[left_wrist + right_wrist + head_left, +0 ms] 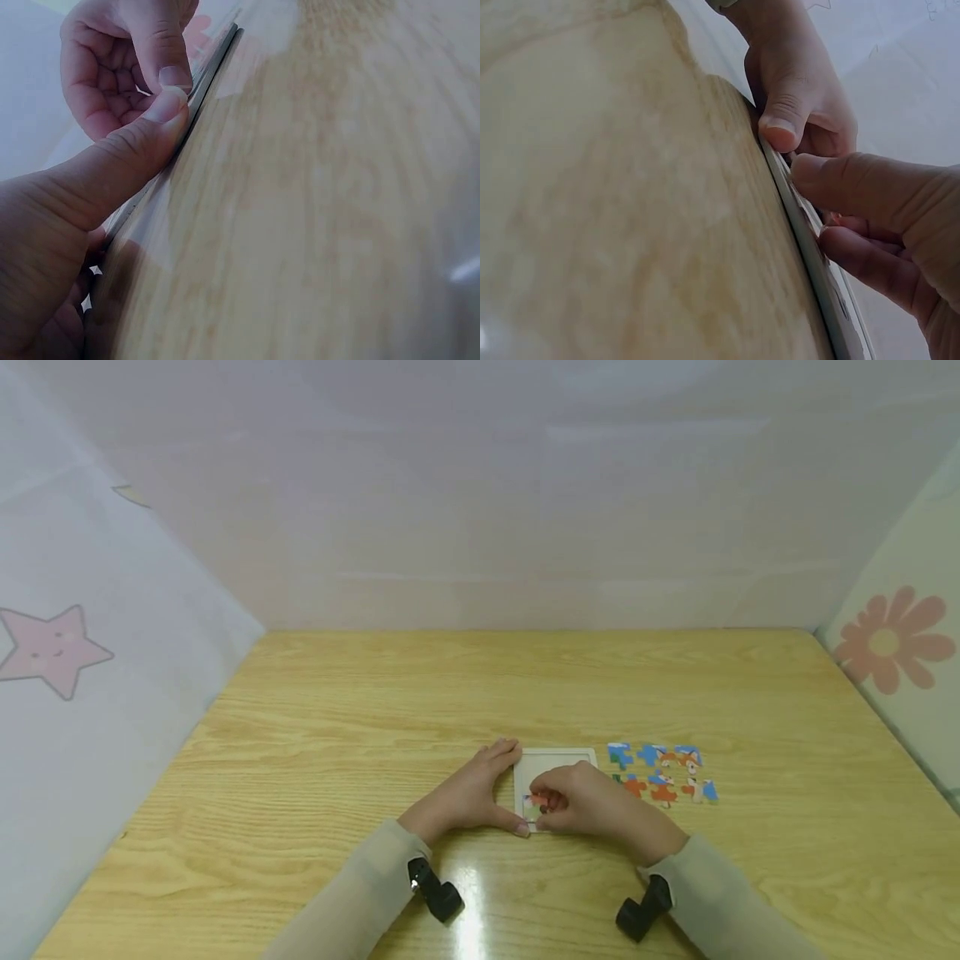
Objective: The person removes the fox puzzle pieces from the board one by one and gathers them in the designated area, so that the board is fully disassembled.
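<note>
A shallow, pale square puzzle tray lies on the table in the head view. My left hand spans its left side, fingers at the far corner and thumb on the near corner, holding it. Over the tray's near left part, my right hand has curled fingers and pinches a puzzle piece with red and pale colours. Both thumbs meet close together at the tray's edge in the left wrist view. From the right wrist, the thumb and fingers hide most of the piece.
Right of the tray, several loose jigsaw pieces lie in rough rows, blue, orange and white, some with a fox's face. The wood-grain table runs back to a pale cloth wall. Printed cloth hangs at both sides.
</note>
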